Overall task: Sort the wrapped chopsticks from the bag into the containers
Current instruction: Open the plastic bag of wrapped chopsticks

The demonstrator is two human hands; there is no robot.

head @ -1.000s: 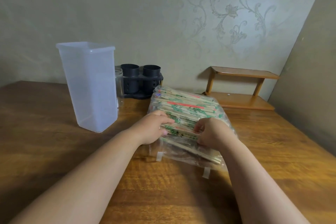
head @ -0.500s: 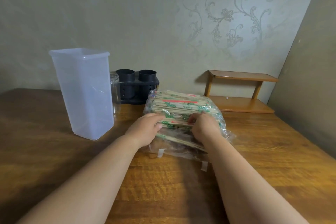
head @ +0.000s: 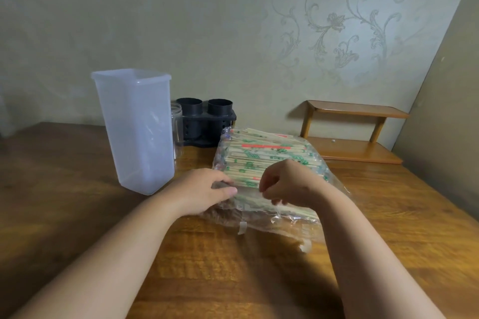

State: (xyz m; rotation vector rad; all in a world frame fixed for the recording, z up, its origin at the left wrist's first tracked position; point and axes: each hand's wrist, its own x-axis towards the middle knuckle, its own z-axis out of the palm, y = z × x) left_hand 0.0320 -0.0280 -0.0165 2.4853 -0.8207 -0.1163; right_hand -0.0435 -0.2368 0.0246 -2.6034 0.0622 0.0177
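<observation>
A clear plastic bag (head: 290,223) lies on the wooden table (head: 77,202), packed with several wrapped chopsticks (head: 261,155) printed in green and red. My left hand (head: 204,193) grips the bag's near left edge. My right hand (head: 287,184) has its fingers curled, pinching the thin plastic at the bag's near opening. A tall translucent plastic container (head: 137,129) stands upright to the left of the bag. Behind it sits a black holder with two round cups (head: 207,119).
A clear jar (head: 176,122) shows partly between the tall container and the black holder. A small two-tier wooden shelf (head: 355,132) stands at the back right against the wall. A side wall closes in on the right.
The view has tilted up a little. My right hand has lifted off the chopsticks and now pinches the plastic at the opening. My left hand has slid to the bag's left edge.
</observation>
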